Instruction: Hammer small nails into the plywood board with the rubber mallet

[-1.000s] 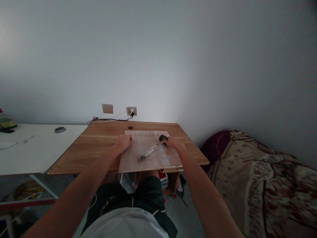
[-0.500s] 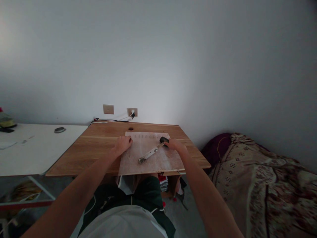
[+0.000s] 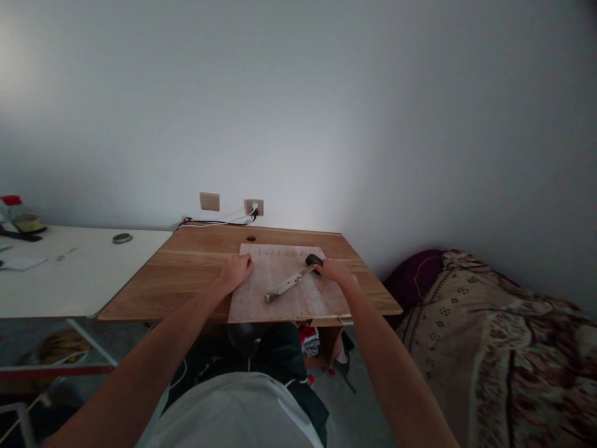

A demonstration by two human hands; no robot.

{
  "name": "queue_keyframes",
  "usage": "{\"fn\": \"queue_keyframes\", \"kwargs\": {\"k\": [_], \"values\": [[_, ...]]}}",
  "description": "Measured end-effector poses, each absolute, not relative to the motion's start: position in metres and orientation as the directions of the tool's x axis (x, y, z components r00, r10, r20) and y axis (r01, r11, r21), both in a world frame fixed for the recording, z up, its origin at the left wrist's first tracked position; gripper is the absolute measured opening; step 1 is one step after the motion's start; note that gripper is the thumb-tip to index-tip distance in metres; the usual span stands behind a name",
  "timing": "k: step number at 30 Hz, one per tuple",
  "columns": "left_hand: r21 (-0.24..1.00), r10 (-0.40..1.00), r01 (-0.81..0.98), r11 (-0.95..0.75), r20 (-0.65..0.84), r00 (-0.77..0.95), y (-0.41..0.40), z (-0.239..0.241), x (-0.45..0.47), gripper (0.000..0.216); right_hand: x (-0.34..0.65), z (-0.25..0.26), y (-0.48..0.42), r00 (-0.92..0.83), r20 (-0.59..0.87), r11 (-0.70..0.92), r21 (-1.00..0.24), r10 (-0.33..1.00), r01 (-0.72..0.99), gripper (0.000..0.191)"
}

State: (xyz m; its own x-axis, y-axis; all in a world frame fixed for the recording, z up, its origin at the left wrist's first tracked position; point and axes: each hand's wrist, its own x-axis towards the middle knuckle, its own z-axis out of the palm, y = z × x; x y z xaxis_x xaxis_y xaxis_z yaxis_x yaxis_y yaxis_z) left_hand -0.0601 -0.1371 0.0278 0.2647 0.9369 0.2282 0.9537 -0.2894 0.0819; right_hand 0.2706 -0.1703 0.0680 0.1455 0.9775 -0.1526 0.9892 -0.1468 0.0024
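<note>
**Two hands at a board with a hammer**

Lowest in the frame, a pale shirt, with both bare forearms running up toward the middle. Just below centre, left hand down on the left edge of a pale board, fingers curled (too small to tell whether clamped on the edge or only pressing). Right of it, right hand touching the hammer just under its dark head; closed around the neck or loose, cannot tell. Lies flat on the board, that hammer, slanting from lower left to upper right. Along the board's far edge, a row of small marks. Under the board, a wooden desk, the board reaching its front edge. At left, a white table carrying a small round disc. At right, a patterned blanket. Farthest back, two wall plates and a cable on the grey wall.
</note>
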Motion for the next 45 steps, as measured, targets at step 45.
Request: {"fn": "queue_keyframes", "kwargs": {"k": [45], "values": [[0.144,0.93,0.92,-0.364,0.112,0.351,-0.076,-0.008,-0.041,0.077,0.296,0.068,-0.19,-0.021,-0.11,0.004,-0.148,0.994,0.989,0.047]]}}
